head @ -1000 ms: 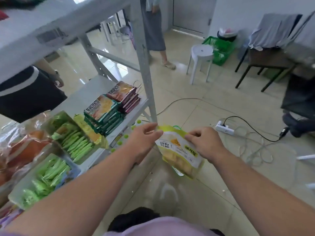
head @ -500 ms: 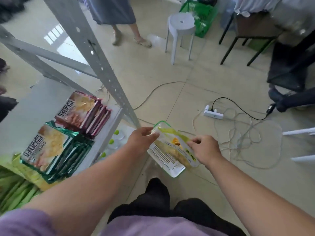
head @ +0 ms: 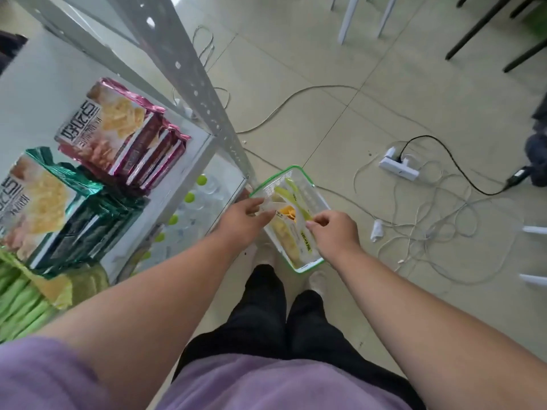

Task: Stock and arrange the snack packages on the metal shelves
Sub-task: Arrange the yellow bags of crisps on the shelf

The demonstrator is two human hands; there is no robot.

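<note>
A yellow-and-white snack package (head: pixel 288 221) hangs just above a small white basket with a green rim (head: pixel 299 170) that stands on the floor by my feet. My left hand (head: pixel 241 221) pinches the package's upper left corner. My right hand (head: pixel 336 233) pinches its right edge. More yellow-green packaging (head: pixel 291 187) shows inside the basket behind it. On the metal shelf (head: pixel 35 93) to the left lie a row of pink cracker packs (head: pixel 118 128), a row of green cracker packs (head: pixel 50 208) and green stick snacks (head: pixel 17 303).
A perforated shelf post (head: pixel 189 75) rises between the shelf and the basket. Bottles with green caps (head: pixel 189 198) sit on the lower shelf. A white power strip (head: pixel 399 167) and tangled cables (head: pixel 438 238) lie on the tiled floor to the right. Stool legs (head: pixel 346 22) and chair legs (head: pixel 488 28) stand further away.
My view has tilted down toward the floor. Both hands have carried the package downward, and it now hangs right over the basket.
</note>
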